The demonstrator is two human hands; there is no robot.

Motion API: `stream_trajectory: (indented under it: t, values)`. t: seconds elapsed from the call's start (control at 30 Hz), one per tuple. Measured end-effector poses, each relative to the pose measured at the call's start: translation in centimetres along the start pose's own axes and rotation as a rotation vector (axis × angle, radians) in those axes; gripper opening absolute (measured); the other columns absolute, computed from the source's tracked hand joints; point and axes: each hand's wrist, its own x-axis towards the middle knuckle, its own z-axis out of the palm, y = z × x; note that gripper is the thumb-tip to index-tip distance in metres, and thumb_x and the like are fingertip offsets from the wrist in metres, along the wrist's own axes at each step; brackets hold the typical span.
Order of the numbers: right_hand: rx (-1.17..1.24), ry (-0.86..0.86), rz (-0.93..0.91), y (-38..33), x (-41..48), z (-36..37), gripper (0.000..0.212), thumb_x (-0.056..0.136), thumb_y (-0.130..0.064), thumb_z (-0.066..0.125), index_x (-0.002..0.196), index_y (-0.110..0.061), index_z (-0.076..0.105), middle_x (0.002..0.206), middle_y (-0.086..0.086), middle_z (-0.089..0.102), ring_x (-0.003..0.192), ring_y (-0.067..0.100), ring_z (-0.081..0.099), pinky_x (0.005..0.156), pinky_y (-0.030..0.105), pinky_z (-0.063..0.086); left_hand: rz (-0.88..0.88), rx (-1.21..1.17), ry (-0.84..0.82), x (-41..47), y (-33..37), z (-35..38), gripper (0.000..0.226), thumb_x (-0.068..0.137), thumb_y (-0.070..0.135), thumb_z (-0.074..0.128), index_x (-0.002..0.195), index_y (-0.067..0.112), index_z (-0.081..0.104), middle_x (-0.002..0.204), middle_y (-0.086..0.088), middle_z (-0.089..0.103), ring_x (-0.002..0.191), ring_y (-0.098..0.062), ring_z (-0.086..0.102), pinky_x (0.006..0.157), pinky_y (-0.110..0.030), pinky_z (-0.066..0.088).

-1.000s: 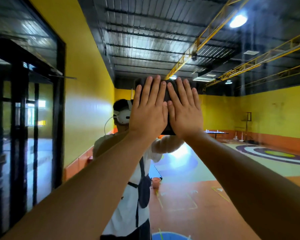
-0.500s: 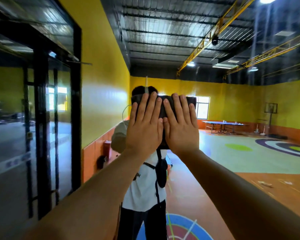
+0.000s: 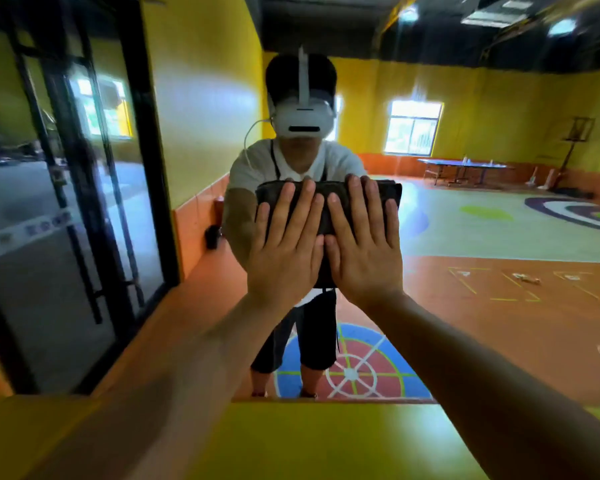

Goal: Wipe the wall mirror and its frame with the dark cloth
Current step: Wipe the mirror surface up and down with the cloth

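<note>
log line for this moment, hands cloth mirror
left hand: flat, pressing dark cloth | right hand: flat, pressing dark cloth, beside left hand | dark cloth: folded, held against mirror glass

An indoor sports hall: table-tennis table (image 3: 465, 165), basketball stand (image 3: 576, 133), painted floor targets (image 3: 352, 372).

Support: the wall mirror (image 3: 465, 306) is standing upright, filling the view from 9 through 12 to 3 o'clock.
Below it: yellow wall (image 3: 326, 445) is showing at 6 o'clock.
On the glass: the dark cloth (image 3: 327, 187) is lying flat near centre.
</note>
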Motion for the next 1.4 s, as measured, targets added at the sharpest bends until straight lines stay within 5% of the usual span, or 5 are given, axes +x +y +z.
stream_trajectory:
  t: [0.27,0.67,1.4]
  values:
    - [0.038,-0.097,-0.027,-3.7,-12.3,2.7,0.060,0.106,-0.037,0.041,0.161,-0.015,0.030,0.167,0.019,0.015,0.158,0.036,0.009,0.127,0.053,0.005,0.069,-0.064,-0.116,-13.0,1.5,1.9,0.061,0.111,0.036,0.035,0.164,0.011,0.016,0.169,-0.008,0.014,0.160,-0.026,-0.001,0.129,-0.050,0.003]
    - [0.052,-0.208,-0.078,-8.8,-30.8,7.5,0.072,0.106,-0.042,0.041,0.165,-0.020,0.007,0.172,0.012,-0.008,0.159,0.032,-0.003,0.128,0.050,-0.004,0.041,-0.164,-0.279,-32.2,5.1,3.7,0.073,0.108,0.040,0.041,0.166,0.015,0.005,0.173,-0.002,-0.008,0.160,-0.026,-0.004,0.128,-0.049,-0.001]
    - [0.034,-0.418,-0.129,-14.9,-53.0,11.4,0.072,0.103,-0.042,0.055,0.162,-0.020,0.020,0.172,0.014,-0.007,0.159,0.032,-0.004,0.129,0.047,0.000,0.023,-0.055,-0.530,-54.4,9.9,5.4,0.090,0.104,0.041,0.060,0.166,0.012,0.001,0.173,-0.008,-0.010,0.160,-0.031,-0.006,0.129,-0.052,0.002]
